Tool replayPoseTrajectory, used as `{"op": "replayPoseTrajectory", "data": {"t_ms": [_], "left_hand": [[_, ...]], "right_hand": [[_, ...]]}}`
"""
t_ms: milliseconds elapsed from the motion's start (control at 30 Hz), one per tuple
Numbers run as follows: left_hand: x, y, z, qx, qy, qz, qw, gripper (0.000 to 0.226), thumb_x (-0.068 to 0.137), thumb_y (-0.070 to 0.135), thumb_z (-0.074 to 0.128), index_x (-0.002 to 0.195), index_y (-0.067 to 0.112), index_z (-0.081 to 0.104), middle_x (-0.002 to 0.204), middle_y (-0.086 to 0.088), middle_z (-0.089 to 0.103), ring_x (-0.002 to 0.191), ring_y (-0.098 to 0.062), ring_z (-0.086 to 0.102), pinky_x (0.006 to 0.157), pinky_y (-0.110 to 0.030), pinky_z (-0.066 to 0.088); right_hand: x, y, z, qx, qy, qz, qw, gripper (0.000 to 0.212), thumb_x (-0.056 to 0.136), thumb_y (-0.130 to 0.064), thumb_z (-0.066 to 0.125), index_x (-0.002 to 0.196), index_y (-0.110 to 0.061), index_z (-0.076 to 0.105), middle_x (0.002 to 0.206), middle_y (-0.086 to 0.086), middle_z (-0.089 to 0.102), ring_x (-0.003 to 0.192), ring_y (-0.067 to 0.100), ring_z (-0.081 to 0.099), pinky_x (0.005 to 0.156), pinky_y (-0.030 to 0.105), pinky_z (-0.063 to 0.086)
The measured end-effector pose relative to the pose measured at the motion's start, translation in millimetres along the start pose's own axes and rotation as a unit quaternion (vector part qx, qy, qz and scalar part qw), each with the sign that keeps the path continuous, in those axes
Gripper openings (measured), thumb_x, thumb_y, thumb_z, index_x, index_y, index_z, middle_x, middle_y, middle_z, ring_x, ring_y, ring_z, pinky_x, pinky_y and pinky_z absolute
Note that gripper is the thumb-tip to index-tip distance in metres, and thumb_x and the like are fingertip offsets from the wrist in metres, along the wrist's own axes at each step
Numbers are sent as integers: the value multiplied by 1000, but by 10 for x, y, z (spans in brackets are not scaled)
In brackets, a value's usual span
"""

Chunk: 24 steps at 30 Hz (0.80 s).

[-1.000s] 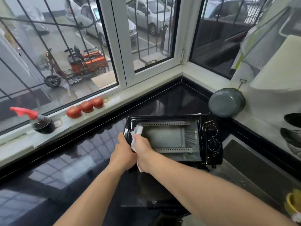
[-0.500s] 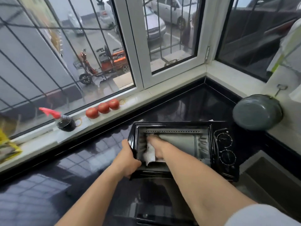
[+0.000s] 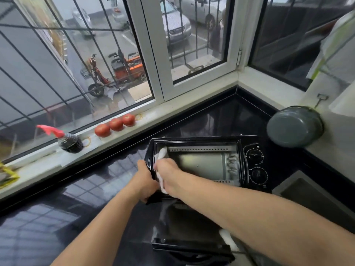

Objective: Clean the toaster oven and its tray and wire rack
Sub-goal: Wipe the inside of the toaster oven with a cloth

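Note:
A small black toaster oven stands on the dark counter with its glass door folded down toward me. Its metal cavity looks bare; no tray or wire rack shows inside. My left hand grips the oven's left front edge. My right hand holds a white cloth against the left inner side of the opening. Part of the cloth sticks up above my fingers, and part hangs below my palm.
Three tomatoes and a dark bottle with a red cap sit on the white window sill. A grey pan leans at the right wall. A sink lies right of the oven. The glossy black counter stretches left.
My right hand went into the left of the cavity with the cloth, then drew back to the left front edge. The left hand kept its grip on the oven. The camera shifted.

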State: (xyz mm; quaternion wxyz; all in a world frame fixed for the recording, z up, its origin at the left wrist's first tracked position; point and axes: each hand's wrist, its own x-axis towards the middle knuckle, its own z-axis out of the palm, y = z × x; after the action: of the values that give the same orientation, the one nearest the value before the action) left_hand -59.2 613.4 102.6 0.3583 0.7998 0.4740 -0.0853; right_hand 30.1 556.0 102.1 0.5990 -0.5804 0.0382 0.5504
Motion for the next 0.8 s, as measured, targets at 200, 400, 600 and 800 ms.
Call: {"op": "replayPoseTrajectory", "data": {"t_ms": [200, 400, 600, 800], "left_hand": [[41, 0, 14, -2, 7, 11, 1000, 46, 97, 23, 62, 117, 9, 22, 85, -7, 59, 72, -23, 61, 56, -39, 51], [-15, -38, 1, 12, 16, -3, 1000, 55, 84, 12, 71, 110, 21, 23, 90, -10, 63, 76, -22, 64, 52, -29, 47], [-51, 0, -15, -8, 4, -3, 1000, 55, 77, 23, 69, 102, 25, 20, 89, -11, 65, 79, -29, 68, 63, -41, 59], [-74, -5, -1, -6, 5, -2, 1000, 65, 67, 39, 72, 99, 32, 15, 92, -9, 65, 83, -31, 69, 71, -47, 62]], "right_hand": [[88, 87, 75, -1, 11, 0, 1000, 22, 98, -31, 46, 87, -16, 57, 86, 4, 65, 86, 22, 65, 84, 33, 53], [436, -21, -116, 50, 42, -8, 998, 33, 102, -31, 41, 73, -22, 52, 53, -5, 52, 43, 9, 46, 44, 23, 37], [637, 34, -201, 32, 50, -48, 997, 46, 106, -35, 36, 67, -20, 55, 47, -3, 53, 33, 11, 47, 34, 18, 36], [343, 79, -1, 44, 13, -20, 999, 34, 97, -28, 50, 72, -13, 66, 70, 5, 69, 53, 19, 62, 58, 26, 50]]}}
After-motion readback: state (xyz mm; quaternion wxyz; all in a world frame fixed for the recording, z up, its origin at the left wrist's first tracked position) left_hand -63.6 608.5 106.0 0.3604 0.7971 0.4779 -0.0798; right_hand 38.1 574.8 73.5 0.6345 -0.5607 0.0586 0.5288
